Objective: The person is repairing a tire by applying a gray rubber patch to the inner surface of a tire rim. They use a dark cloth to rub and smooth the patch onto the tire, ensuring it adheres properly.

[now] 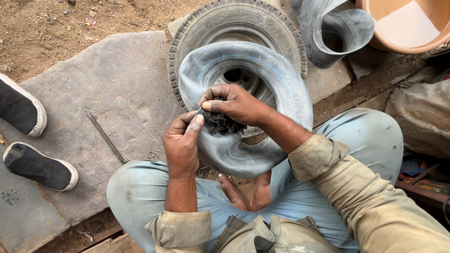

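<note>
Far left, a pair of black shoes with white soles sat at the edge of the grey stone slab, belonging to someone else standing by. A thin metal rod lay on the slab just right of them, slanting down toward the seated person's knee.

Then the left hand came into the picture: fingers curled closed around the lower fold of the grey inner tube, thumb pressed up along the rubber, pinning it steady above the lap. The tube itself looped up from the hands in a big twisted ring, draped across the face of the small tyre on its wheel, which lay flat on the slab right behind it.

Just right of that thumb, the right hand was clamped down, fingers bunched tight over a wad of dark, coarse scrubbing material, which was pressed against the tube's surface between the two hands. The hands were nearly touching.

Below, bare feet tucked together between pale blue trouser legs. Upper right, a second piece of grey tube curled beside the tyre, and a tan tub of pale liquid sat in the corner.
</note>
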